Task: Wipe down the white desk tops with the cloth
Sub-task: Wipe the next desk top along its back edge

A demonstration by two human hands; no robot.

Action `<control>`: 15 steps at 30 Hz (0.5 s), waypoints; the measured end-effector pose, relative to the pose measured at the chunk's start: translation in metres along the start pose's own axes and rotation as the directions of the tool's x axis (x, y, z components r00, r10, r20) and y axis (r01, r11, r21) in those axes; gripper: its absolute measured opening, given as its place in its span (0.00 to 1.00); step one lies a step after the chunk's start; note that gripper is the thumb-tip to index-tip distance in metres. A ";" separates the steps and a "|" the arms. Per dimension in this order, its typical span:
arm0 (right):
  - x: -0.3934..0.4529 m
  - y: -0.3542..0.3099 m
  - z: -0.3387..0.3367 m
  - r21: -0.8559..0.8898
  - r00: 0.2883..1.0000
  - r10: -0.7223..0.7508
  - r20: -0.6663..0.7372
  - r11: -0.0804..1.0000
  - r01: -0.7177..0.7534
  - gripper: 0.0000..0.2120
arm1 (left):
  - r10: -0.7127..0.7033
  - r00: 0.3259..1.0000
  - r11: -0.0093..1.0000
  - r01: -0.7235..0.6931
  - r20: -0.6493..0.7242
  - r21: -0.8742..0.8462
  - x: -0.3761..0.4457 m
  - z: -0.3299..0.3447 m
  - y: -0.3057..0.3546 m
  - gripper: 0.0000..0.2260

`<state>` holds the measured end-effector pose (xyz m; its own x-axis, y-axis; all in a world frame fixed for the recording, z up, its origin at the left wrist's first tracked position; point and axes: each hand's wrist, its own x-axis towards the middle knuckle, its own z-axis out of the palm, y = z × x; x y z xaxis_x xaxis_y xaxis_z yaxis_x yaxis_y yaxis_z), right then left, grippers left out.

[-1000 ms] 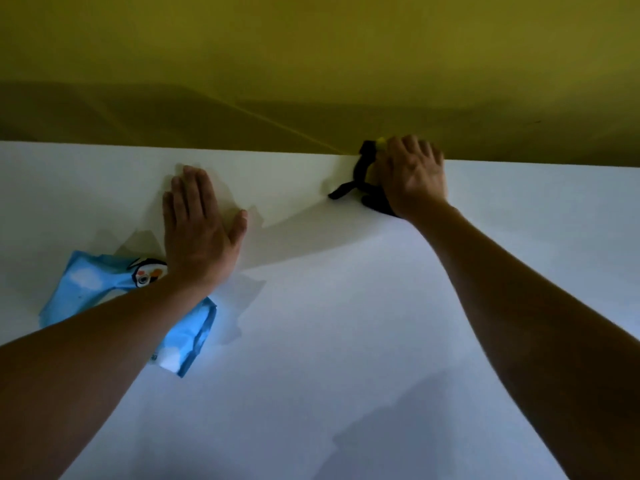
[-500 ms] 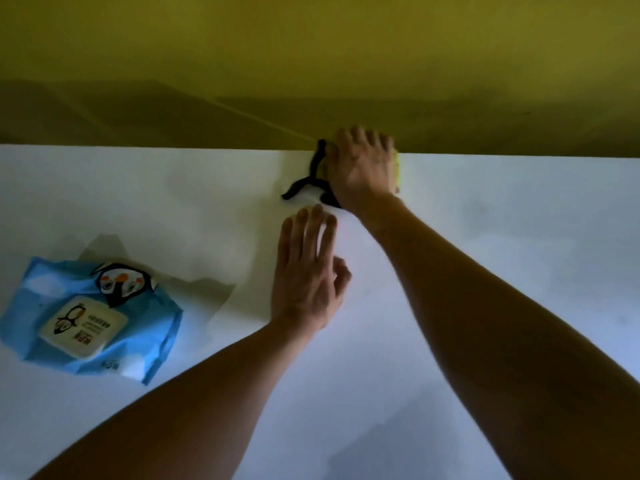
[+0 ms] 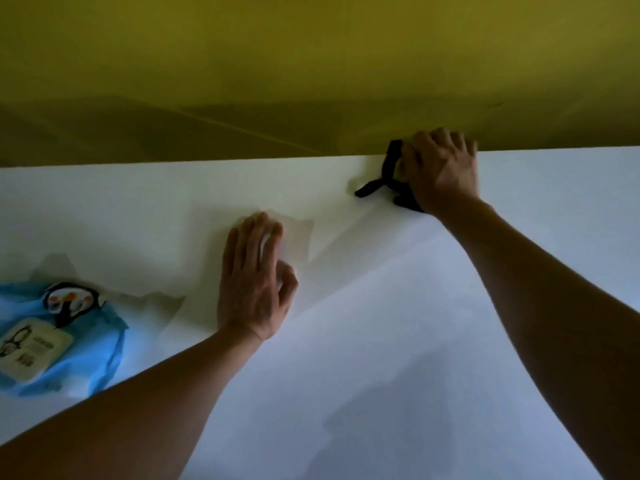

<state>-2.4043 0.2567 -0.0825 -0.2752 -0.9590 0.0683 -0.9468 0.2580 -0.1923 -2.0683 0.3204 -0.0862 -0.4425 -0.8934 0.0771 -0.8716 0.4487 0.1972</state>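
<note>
The white desk top (image 3: 381,341) fills the lower part of the view. My right hand (image 3: 441,169) is at its far edge, fingers curled over a black cloth (image 3: 381,183) whose dark strips stick out to the left of the hand. Most of the cloth is hidden under the palm. My left hand (image 3: 254,278) lies palm down on the desk, nearer to me and left of the right hand. Its fingers are stretched out and the thumb is bent in. I cannot tell whether anything pale lies under it.
A blue pack of wet wipes (image 3: 59,337) with a penguin picture lies on the desk at the left edge of the view. Behind the desk's far edge rises a yellow wall (image 3: 311,64). Both forearms reach in from below.
My right hand has slid the black cloth along the far edge, first left, then back to the right. My left hand has moved away from the wipes pack toward the desk's middle.
</note>
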 end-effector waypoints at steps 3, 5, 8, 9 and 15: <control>0.004 -0.025 0.008 -0.031 1.000 0.031 -0.006 0.999 -0.031 0.18 | 0.005 1.000 1.000 -0.005 -0.023 0.001 0.003 0.000 0.003 0.30; 0.007 -0.066 0.016 -0.038 1.000 -0.014 0.026 0.999 0.015 0.17 | 0.006 1.000 1.000 -0.006 -0.030 0.007 0.002 0.000 0.003 0.29; 0.008 -0.143 0.028 0.022 0.989 -0.138 0.051 0.990 0.137 0.17 | 0.002 1.000 1.000 -0.002 -0.020 0.003 0.002 0.000 0.001 0.29; 0.008 -0.162 0.030 0.051 0.985 -0.167 0.041 0.985 0.165 0.18 | -0.002 1.000 1.000 0.002 -0.010 0.008 0.002 0.000 -0.001 0.29; 0.010 -0.110 0.026 0.136 0.970 -0.241 0.000 0.961 0.239 0.19 | 0.006 1.000 1.000 -0.007 -0.022 -0.005 0.002 0.001 -0.003 0.30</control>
<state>-2.2987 0.2157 -0.0865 -0.0384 -0.9929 0.1127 -0.9535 0.0027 -0.3015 -2.0671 0.3170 -0.0871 -0.4435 -0.8907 0.0994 -0.8678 0.4545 0.2011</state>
